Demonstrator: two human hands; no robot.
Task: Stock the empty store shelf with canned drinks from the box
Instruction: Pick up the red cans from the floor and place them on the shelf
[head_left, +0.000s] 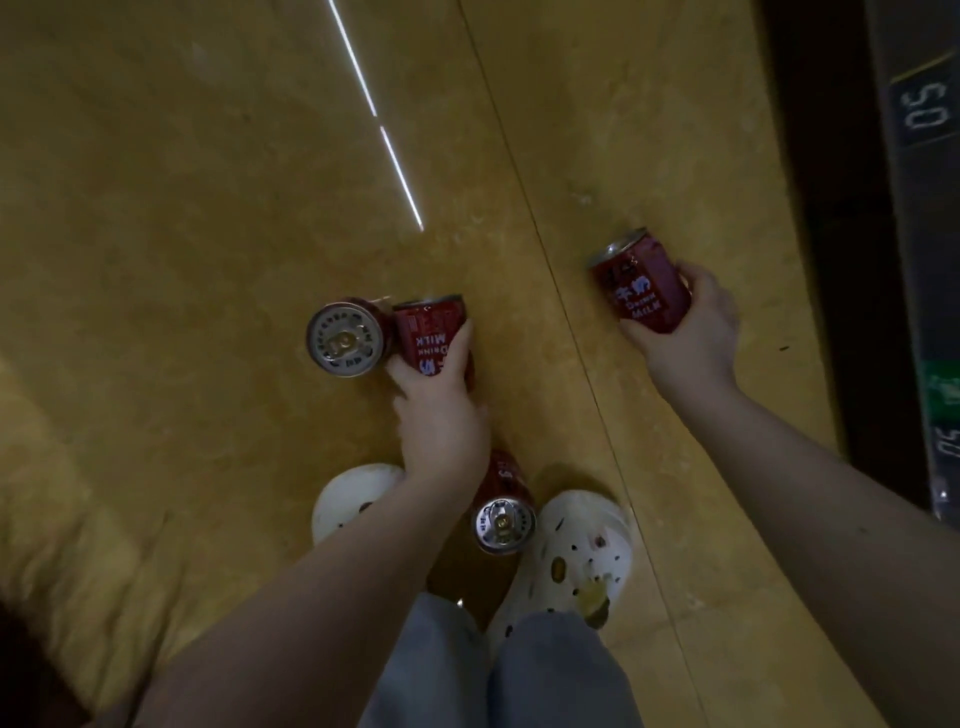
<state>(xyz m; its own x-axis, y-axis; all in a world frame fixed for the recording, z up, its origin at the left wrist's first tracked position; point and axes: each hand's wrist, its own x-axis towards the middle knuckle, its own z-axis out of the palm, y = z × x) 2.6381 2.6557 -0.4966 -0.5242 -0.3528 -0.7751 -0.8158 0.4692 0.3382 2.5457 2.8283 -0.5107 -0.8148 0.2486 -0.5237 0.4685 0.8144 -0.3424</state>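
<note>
Past grey trousers, one red milk can is gripped by the left hand, a second can by the right hand (two more cans sit on the floor); shelving is probably due next.

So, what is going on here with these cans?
A person stands on a yellow floor, looking down. The left hand grips a milk can; the right hand grips a second can. Two more are near the left hand, a side can and a lower can; I cannot tell what holds them.
</note>
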